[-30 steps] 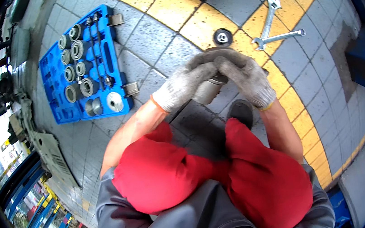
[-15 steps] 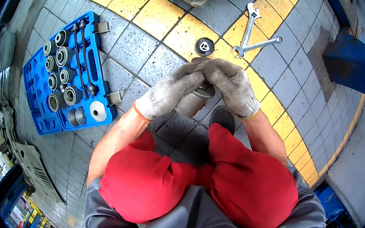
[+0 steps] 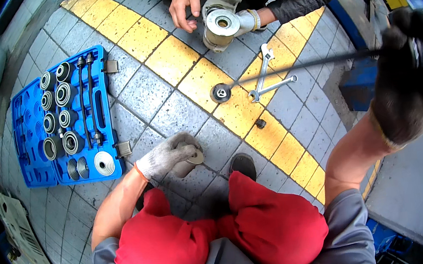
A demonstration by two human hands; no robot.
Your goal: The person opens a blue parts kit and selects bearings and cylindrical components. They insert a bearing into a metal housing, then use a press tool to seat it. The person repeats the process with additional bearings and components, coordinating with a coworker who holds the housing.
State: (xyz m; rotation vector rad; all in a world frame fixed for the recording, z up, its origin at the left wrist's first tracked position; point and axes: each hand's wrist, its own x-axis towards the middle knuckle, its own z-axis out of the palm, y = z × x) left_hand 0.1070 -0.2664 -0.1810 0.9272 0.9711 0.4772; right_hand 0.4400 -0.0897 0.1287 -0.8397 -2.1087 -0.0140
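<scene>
Low in front of my knees, my gloved left hand is wrapped round a grey metal cup-shaped sleeve. My gloved right hand is raised far to the right, close to the camera and partly blurred. It grips a long thin dark rod, which stretches leftward across the view. The rod's far end overlaps the edge of a round black disc in the picture; whether they touch I cannot tell. A shiny ring-like part shows at the right hand's fingers. A small black nut-like piece lies on the yellow tiles.
Two crossed wrenches lie beyond the disc. At left sits an open blue case of metal cups and rods. Opposite me, a co-worker's gloved hand holds a metal part with a round bushing. A blue post stands right.
My hands were together over the metal sleeve. Now the right has moved up and far right with the rod, while the left keeps the sleeve. The small black piece has come into view.
</scene>
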